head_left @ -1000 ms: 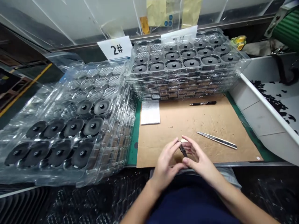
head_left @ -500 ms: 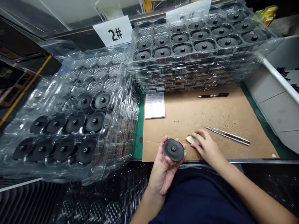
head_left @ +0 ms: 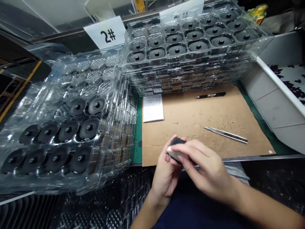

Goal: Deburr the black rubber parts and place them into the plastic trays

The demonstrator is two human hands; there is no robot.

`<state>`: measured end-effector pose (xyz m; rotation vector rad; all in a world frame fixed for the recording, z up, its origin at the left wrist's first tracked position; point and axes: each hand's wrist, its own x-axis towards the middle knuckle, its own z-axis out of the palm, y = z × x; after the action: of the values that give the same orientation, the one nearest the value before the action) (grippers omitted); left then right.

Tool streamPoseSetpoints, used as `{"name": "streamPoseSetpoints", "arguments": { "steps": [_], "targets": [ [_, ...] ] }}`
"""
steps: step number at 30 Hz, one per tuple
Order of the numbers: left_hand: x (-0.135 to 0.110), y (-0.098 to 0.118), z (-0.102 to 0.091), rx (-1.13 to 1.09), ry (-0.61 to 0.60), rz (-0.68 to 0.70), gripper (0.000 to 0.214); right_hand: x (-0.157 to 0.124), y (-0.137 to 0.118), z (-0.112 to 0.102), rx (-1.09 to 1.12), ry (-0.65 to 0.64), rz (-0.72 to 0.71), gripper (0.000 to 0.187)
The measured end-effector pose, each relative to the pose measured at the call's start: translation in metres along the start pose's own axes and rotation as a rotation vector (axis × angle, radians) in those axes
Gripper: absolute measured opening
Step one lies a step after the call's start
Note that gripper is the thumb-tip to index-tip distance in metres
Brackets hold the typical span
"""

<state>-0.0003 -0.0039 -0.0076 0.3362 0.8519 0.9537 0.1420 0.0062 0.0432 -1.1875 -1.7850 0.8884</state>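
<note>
1. Black disc (head_left: 177, 142) sat in the person's grip above the near edge of a cardboard sheet (head_left: 205, 117), mostly covered by the hands, with its rim showing.
2. Stacked clear plastic trays (head_left: 190, 79) filled the far side of the bench, with black discs seated in rows in the top tray.
3. A loose clear tray (head_left: 114, 127) lay to the left, holding more black discs in its pockets.
4. A white bin (head_left: 274, 101) stood to the right, and a strip of green mat (head_left: 137, 127) showed beside the cardboard.
5. Left hand (head_left: 165, 171) cupped the disc from below, its fingers (head_left: 168, 143) curled up around the edge.
6. Right hand (head_left: 205, 162) lay across the top, its fingers (head_left: 190, 151) pressed together, pinching a pale pad (head_left: 169, 150) against the rim.
7. A utility knife (head_left: 226, 135) and a black pen (head_left: 211, 95) lay untouched on the cardboard, near a paper slip (head_left: 152, 108).
8. A "2#" card (head_left: 105, 33) stood behind the trays.
</note>
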Motion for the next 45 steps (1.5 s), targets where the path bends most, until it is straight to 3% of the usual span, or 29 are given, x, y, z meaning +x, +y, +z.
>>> {"name": "streamPoseSetpoints", "arguments": {
  "steps": [3,7,12,16,18,21,24,27,29,31,33,35,38,41,45],
  "targets": [
    [0.000,0.001,0.004,0.002,0.015,0.035,0.059,0.003,-0.006,0.003,-0.018,-0.137,0.003,0.025],
    [-0.003,0.002,0.007,-0.010,-0.059,0.023,0.063,-0.003,-0.003,0.003,-0.081,0.059,-0.099,0.032],
    [-0.004,0.008,0.010,-0.043,-0.066,0.031,0.069,-0.010,-0.007,-0.003,0.013,-0.083,-0.053,0.032],
    [-0.004,0.009,0.016,-0.023,-0.085,-0.005,0.069,-0.003,-0.007,-0.006,-0.051,0.073,-0.159,0.031],
    [-0.005,0.012,0.018,-0.039,-0.102,-0.020,0.068,-0.009,-0.006,-0.009,-0.036,0.022,-0.181,0.032],
    [-0.007,0.013,0.017,-0.079,-0.125,-0.046,0.067,-0.024,-0.006,-0.021,-0.069,-0.108,-0.068,0.029],
    [-0.010,0.010,0.018,-0.078,-0.130,-0.087,0.068,-0.027,-0.008,-0.031,-0.263,-0.004,0.007,0.030],
    [-0.013,0.011,0.023,-0.064,-0.139,-0.142,0.070,-0.012,-0.005,-0.033,-0.301,0.052,-0.248,0.031],
    [-0.016,0.015,0.027,-0.040,-0.151,-0.151,0.068,-0.001,-0.001,-0.033,-0.215,-0.027,-0.373,0.028],
    [-0.017,0.019,0.030,-0.008,-0.189,-0.162,0.062,0.005,0.001,-0.034,-0.193,-0.095,-0.295,0.029],
    [-0.017,0.019,0.031,0.009,-0.195,-0.157,0.052,0.006,-0.002,-0.033,-0.266,-0.078,-0.196,0.029],
    [-0.017,0.016,0.029,0.003,-0.144,-0.144,0.048,0.004,-0.007,-0.031,-0.290,-0.036,-0.259,0.026],
    [-0.017,0.011,0.024,-0.025,-0.125,-0.151,0.056,0.003,-0.005,-0.031,-0.143,-0.072,-0.361,0.025],
    [-0.016,0.010,0.019,-0.081,-0.231,-0.195,0.064,0.004,0.018,-0.036,-0.053,-0.027,-0.103,0.025],
    [-0.015,0.012,0.017,-0.160,-0.313,-0.223,0.062,-0.013,0.064,-0.033,-0.130,0.030,0.313,0.020]
  ]
}}
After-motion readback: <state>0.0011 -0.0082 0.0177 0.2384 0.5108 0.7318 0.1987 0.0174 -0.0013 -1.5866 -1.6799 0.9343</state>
